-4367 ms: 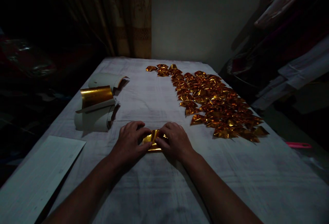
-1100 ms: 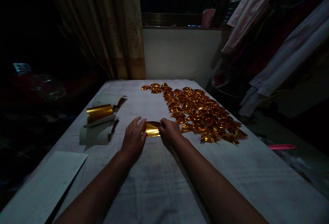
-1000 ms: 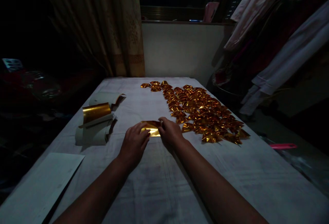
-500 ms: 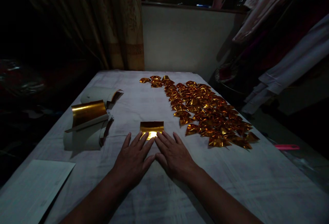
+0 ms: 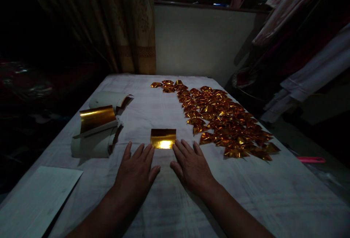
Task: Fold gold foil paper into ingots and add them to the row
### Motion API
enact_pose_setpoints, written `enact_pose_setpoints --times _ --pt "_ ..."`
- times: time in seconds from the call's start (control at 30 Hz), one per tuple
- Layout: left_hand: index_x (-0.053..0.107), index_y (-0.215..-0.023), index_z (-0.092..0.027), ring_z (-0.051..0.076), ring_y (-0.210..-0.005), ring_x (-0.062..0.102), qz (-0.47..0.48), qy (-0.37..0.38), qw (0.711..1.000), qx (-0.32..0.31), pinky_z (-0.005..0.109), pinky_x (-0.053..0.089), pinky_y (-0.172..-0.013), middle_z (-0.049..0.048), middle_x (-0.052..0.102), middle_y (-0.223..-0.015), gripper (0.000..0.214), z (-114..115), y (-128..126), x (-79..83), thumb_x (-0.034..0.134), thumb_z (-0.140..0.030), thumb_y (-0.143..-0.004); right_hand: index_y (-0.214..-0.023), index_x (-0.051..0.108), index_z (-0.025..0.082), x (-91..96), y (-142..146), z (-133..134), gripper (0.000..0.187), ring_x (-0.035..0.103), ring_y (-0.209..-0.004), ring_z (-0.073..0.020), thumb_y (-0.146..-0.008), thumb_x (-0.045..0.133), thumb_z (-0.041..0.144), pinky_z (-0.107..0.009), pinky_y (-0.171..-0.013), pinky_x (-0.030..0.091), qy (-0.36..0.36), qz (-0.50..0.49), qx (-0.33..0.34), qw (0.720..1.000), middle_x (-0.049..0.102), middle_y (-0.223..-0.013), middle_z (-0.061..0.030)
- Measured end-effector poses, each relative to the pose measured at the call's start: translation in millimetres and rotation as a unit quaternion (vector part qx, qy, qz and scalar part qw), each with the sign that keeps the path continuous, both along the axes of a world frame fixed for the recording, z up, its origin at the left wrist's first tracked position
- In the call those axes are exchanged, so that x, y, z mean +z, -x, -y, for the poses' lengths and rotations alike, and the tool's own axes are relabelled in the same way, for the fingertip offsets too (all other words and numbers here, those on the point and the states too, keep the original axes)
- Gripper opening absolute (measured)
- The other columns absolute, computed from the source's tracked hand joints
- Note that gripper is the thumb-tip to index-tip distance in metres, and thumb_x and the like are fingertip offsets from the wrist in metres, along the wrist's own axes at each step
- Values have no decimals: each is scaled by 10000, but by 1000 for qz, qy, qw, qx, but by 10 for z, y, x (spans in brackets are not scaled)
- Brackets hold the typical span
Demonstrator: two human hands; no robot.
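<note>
A small rectangle of shiny gold foil paper (image 5: 163,138) lies on the cloth-covered table, its near edge toward me. My left hand (image 5: 136,168) rests flat with fingers spread, its index fingertip at the sheet's near left corner. On the other side, my right hand (image 5: 191,163) is also flat and open, index and middle fingertips at the near right corner. Neither hand grips anything. To the right spreads a heap of folded gold foil pieces (image 5: 226,121), pointed at their ends.
Curled stacks of gold-faced paper with pale backs (image 5: 91,143) lie at the left. Nearer me is a flat pale sheet or board (image 5: 41,198). A curtain (image 5: 136,30) and a wall (image 5: 197,41) stand behind the table (image 5: 153,110); clothes (image 5: 314,70) hang at the right.
My hands have moved apart, left hand to the left and right hand to the right. The fingers have come off the gold sheet's middle, so more of it shows.
</note>
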State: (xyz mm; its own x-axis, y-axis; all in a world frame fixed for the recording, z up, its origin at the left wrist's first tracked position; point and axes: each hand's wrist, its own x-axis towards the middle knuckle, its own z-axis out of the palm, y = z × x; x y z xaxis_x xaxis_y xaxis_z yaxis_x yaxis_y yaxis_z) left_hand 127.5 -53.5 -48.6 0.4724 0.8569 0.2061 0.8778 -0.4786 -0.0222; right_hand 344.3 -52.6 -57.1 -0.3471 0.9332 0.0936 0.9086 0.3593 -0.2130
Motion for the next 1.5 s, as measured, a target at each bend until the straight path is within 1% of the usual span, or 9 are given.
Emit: enact_pose_setpoints --times 0.17,0.3,0.4,0.53,0.77,0.9,1.1,1.3,1.5 --pt "687 -1145 -105 375 -1188 605 -23 -11 999 30 661 254 -1117 177 706 -1227 352 -28 23 190 520 -358 -965 -1437 519 182 -6 6 -5 494 396 -1431 -321 -1006 492 421 -589 -1183 223 -13 1 2 1000 476 -1522 -105" --pt "686 -927 -146 306 -961 662 5 -30 999 35 574 425 -997 128 728 -1031 210 -82 5 276 507 -251 -956 -1409 543 164 -9 2 -23 477 422 -1410 -325 -991 525 395 -588 -1172 242 -29 -6 12 999 513 -1494 -124" --pt "674 -988 -162 275 -957 645 52 -60 997 -23 476 492 -921 114 711 -1055 174 -127 -36 205 508 -184 -941 -1376 567 162 0 -16 -41 448 453 -1384 -327 -980 547 372 -595 -1166 248 -43 -22 19 999 548 -1463 -130" --pt "660 -1155 -203 276 -1153 620 78 -76 989 -96 488 449 -1028 98 692 -1252 252 -198 -44 40 501 -175 -962 -1280 625 194 -1 -50 -51 337 512 -1323 -311 -973 553 315 -589 -1159 253 -58 -52 32 996 622 -1384 -111" --pt "673 -1084 -190 232 -972 715 95 -49 989 -99 479 498 -984 93 751 -1114 195 -247 2 -13 506 -215 -987 -1117 664 239 3 -70 -72 192 595 -1145 -259 -952 568 262 -532 -1132 276 -74 -114 42 990 705 -1203 -77" --pt "673 -1086 -176 240 -970 719 82 -71 987 -121 477 525 -957 106 748 -1123 222 -240 -10 -26 481 -156 -975 -1158 668 248 2 -57 -105 232 594 -1046 -247 -941 588 260 -489 -1065 341 -84 -117 39 989 697 -1131 -78" --pt "661 -959 -159 214 -876 712 82 -86 984 -129 430 552 -924 97 756 -1007 232 -226 10 -41 449 -67 -939 -1048 722 252 -59 -101 -157 155 575 -983 -231 -935 616 245 -419 -953 394 -115 -112 44 986 698 -1049 -57" --pt "649 -934 -184 213 -839 666 154 -40 982 -99 387 560 -791 74 727 -931 210 -201 28 -28 446 -178 -989 -954 724 234 -79 -139 -188 141 583 -927 -208 -964 586 262 -394 -936 379 -127 -118 45 984 709 -986 -47" --pt "642 -823 -201 241 -958 620 209 14 978 -12 420 518 -866 85 686 -999 261 -213 65 -33 478 -323 -986 -887 689 214 -68 -60 -218 105 596 -930 -198 -944 601 225 -346 -870 391 -90 -133 -5 987 691 -952 -39"
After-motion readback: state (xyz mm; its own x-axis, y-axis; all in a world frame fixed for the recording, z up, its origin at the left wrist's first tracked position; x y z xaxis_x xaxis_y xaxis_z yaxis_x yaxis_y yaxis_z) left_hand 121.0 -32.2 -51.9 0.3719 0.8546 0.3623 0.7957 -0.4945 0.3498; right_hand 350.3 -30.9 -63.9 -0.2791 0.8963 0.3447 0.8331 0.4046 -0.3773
